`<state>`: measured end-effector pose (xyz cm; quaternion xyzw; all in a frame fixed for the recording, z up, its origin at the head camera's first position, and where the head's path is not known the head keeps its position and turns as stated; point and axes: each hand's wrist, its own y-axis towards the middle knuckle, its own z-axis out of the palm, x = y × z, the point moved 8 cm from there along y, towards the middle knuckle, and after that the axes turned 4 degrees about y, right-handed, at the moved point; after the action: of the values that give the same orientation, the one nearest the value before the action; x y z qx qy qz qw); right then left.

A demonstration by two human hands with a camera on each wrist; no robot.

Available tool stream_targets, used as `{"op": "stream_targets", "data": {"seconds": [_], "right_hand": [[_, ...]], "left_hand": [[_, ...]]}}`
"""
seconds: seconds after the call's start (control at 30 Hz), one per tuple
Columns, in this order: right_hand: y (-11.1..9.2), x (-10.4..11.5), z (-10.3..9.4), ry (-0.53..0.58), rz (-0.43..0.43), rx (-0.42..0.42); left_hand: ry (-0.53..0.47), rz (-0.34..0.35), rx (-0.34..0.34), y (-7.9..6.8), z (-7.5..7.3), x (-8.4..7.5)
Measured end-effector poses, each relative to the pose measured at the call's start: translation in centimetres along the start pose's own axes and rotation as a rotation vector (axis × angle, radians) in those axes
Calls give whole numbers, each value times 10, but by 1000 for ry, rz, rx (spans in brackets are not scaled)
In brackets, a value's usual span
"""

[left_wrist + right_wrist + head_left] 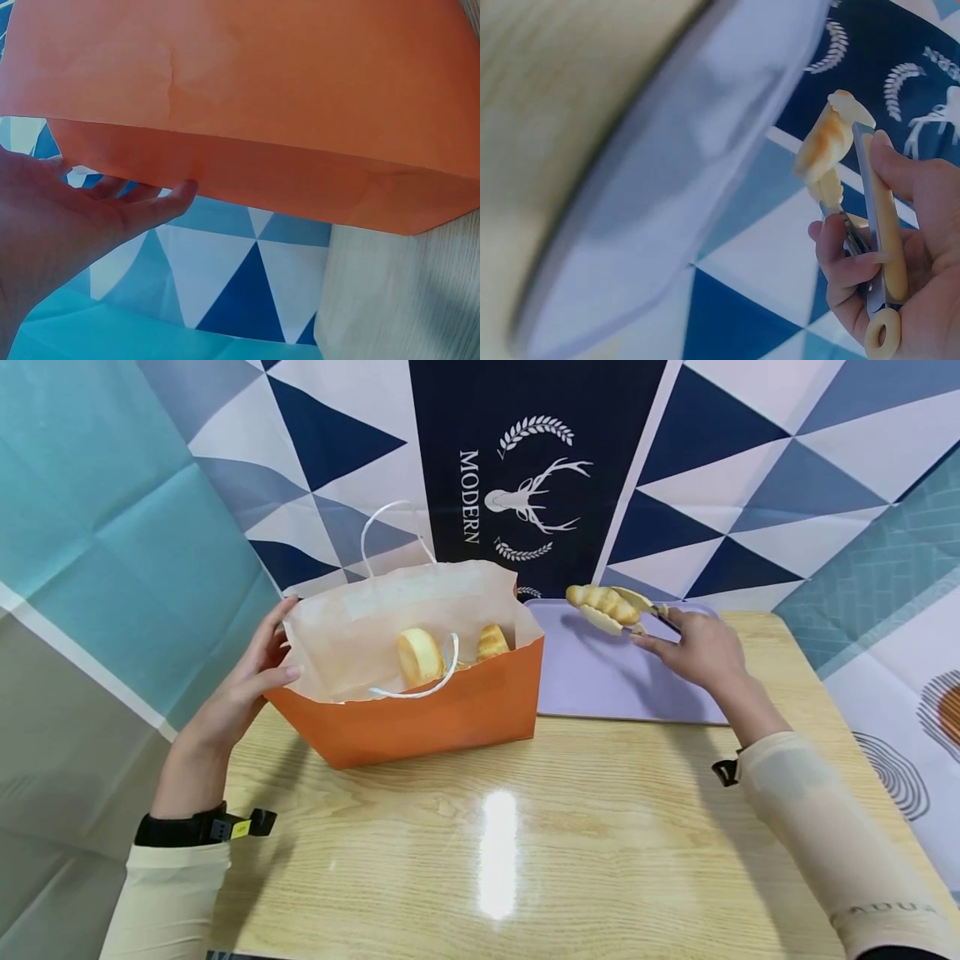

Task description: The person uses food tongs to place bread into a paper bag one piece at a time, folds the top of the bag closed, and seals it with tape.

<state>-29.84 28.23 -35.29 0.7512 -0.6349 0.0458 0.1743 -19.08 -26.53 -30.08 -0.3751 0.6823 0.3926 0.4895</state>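
Note:
An orange paper bag with a pale inside and white handles stands upright on the table. A round, pale-sided bread and a golden ridged bread show in its mouth. My left hand touches the bag's left side near the rim, thumb and fingers spread along it; the left wrist view shows the thumb against the side panel. My right hand grips tongs with cream handle panels. Between the tongs' cream tips is a ridged, golden bread roll, held above a lilac tray.
The lilac tray lies at the back right of the wooden table, right beside the bag. Behind the table hangs a patterned cloth with triangles and a deer print. One white handle droops across the bag's front opening.

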Motion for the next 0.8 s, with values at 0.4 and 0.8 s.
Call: {"op": "stream_targets", "data": {"seconds": [0.4, 0.8], "right_hand": [[-12, 54, -51, 14, -109, -85], [-28, 103, -103, 4, -212, -171]], "left_hand": [[17, -35, -19, -2, 0, 1], [26, -27, -10, 0, 1, -1]]}}
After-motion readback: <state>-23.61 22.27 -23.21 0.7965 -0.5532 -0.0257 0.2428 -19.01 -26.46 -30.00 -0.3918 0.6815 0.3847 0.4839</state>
